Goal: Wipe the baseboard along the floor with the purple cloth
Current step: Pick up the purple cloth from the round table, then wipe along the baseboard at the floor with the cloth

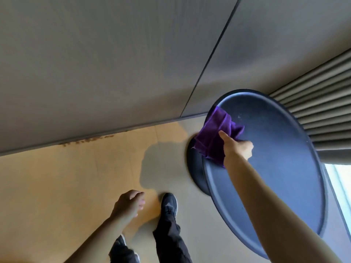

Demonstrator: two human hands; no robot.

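Observation:
My right hand (pixel 237 147) is stretched forward and grips the purple cloth (pixel 214 133), which hangs crumpled over the left rim of a round dark table (pixel 275 168). The grey baseboard (pixel 95 136) runs along the foot of the wall, from lower left up to the table. Brownish marks sit where it meets the floor at the left. My left hand (pixel 130 203) hovers low over the floor with its fingers loosely curled and nothing in it.
The round table stands on a dark disc base (pixel 195 171) close to the wall. Pleated curtains (pixel 319 103) hang at the right above a bright window strip (pixel 340 179). My dark shoe (pixel 169 204) and trouser legs stand on the tan floor (pixel 57 186).

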